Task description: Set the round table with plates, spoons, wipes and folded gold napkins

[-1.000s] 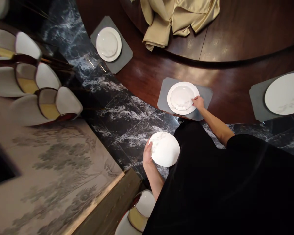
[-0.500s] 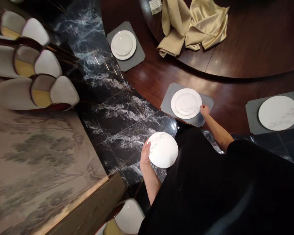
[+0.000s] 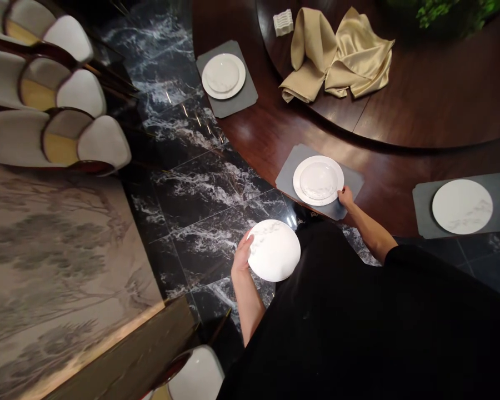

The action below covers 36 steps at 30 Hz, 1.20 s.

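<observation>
My left hand (image 3: 241,255) grips the left rim of a round white plate (image 3: 274,253) with grey marbling, held over the floor by my body. At the table edge, my right hand (image 3: 345,196) is closed at the right rim of a larger white plate (image 3: 296,182), thumb and fingers pinched there. That larger plate lies on a grey placemat (image 3: 286,171) and carries a smaller marbled plate (image 3: 319,176). My right fingertips are partly hidden, and the fingers under the left-hand plate do not show.
The round wooden table (image 3: 258,139) bears a raised turntable (image 3: 420,111) with gold napkins (image 3: 358,58), a small white ridged object (image 3: 283,23) and greenery (image 3: 437,11). Stacked plates (image 3: 220,75) sit far left, one plate (image 3: 462,205) right. Chairs (image 3: 104,144) stand left on marble floor (image 3: 208,183).
The view has shifted a little, bringing greenery into sight at the top. My right hand has slipped slightly lower along the plate's rim. My left hand still holds its plate.
</observation>
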Motion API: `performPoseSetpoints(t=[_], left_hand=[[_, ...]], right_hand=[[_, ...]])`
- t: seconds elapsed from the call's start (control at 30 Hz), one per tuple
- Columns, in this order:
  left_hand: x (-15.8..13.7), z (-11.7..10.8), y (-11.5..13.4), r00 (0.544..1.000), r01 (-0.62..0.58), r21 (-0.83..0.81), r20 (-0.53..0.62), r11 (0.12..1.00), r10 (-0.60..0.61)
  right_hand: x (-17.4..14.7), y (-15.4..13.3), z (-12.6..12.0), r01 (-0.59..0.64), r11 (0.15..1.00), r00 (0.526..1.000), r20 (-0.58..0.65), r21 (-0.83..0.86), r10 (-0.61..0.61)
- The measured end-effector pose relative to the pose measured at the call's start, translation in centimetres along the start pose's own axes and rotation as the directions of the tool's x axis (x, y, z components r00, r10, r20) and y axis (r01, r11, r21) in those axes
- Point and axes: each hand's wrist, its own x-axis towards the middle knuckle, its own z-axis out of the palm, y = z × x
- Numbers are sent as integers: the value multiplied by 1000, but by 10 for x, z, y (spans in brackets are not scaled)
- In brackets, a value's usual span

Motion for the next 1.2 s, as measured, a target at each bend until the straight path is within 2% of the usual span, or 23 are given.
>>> performPoseSetpoints(t=[0.1,0.23,0.33,0.4,0.43,0.5,0.57,0.6,0.67,0.73,0.83,0.93,1.0,1.07,1.13,1.2], left_hand=[[7,0,0,998,8,-1,54,1000,-8],[25,11,1,987,58,64,149,996,-67],[39,30,0,955,75,155,273,985,-116],[47,48,0,927,72,221,345,973,-147],[50,59,1,912,63,258,376,964,-161],[54,87,5,883,32,333,432,943,-183],[56,122,11,844,-9,405,494,914,-210],[55,141,13,821,-30,439,524,898,-229],[52,184,14,766,-78,506,582,859,-273],[44,230,9,716,-146,567,625,810,-309],[23,301,-15,644,-267,632,678,728,-353],[-10,371,-55,584,-363,656,713,661,-387],[-35,412,-84,563,-409,659,726,631,-394],[-60,446,-111,534,-430,662,735,614,-418],[-82,472,-132,511,-425,673,731,605,-453],[-97,487,-147,521,-401,692,711,600,-471]], right_hand=[[-4,-12,-6,-121,990,992,39,-67,123],[-22,-28,-12,-208,976,976,57,-68,212],[-56,-33,-21,-298,955,954,13,-3,298],[-90,-33,-32,-306,945,952,43,114,303],[-112,-32,-39,-287,936,957,93,202,273],[-160,-31,-57,-207,892,966,226,402,123],[-213,-30,-79,-120,836,938,337,536,-81],[-239,-28,-91,-65,822,922,350,566,-168],[-282,-23,-116,71,829,930,263,555,-256],[-310,-11,-140,152,853,962,122,499,-243],[-325,29,-177,124,854,991,-23,505,-131],[-328,94,-231,44,775,996,-92,631,19],[-332,149,-280,-1,725,986,-120,689,116],[-335,207,-338,-30,722,964,-172,691,204],[-329,264,-401,-31,753,923,-271,657,275],[-304,314,-460,-6,791,875,-379,612,300]])
